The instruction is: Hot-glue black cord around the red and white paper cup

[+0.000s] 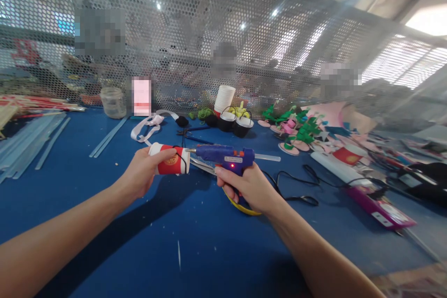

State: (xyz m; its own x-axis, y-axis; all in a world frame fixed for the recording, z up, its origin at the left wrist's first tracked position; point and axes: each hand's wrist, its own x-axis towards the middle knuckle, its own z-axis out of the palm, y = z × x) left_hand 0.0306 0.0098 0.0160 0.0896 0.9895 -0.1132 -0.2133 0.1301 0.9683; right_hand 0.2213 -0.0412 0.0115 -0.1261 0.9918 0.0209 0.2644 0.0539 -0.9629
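One glue gun [223, 152] over flecked blue tabletop [150, 260]; perforated screen [174, 18] behind.

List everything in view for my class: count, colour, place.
Held cup: one, red-and-white, left of centre
Glue gun: one, blue, centre
Translucent strips: many, pale, left
Thin sticks: many, reddish, far left
Jar: one, clear, back left
Lit screen: one, pink, beside jar
Ribbon: one, white, behind held cup
Tangle: one, green, back centre
Cup stack: one, white, back centre
Small pails: two, black-and-white, before cup stack
Plant-like pieces: several, green, back right
Loose cup: one, red-and-white, right
Power strip: one, purple, right
Cable: at least one, black, right
Tabletop: one, blue, foreground
Panel: one, grey, background
Left grip: one, bare, on held cup
Right grip: one, bare, on glue gun
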